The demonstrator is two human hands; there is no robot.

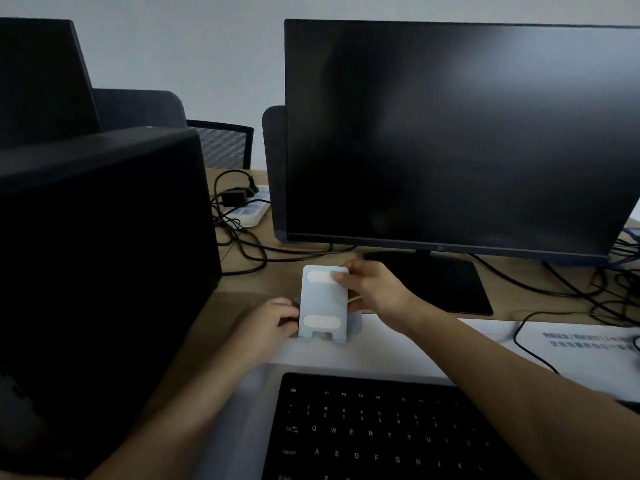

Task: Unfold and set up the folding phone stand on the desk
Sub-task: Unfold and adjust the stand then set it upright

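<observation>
Black keyboard nearest. Phone stand upright on worktop; right hand grip clamped on its top, left hand pinching its base.

Dim room: plain pale wall, wooden desk, mesh-backed chair behind.

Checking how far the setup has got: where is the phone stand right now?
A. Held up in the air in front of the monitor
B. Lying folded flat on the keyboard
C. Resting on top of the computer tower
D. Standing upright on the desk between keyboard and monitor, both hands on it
D: the stand is upright on the desk, behind the keyboard and before the monitor; the right hand grips its top edge, and the left hand is at its lower left side.
</observation>
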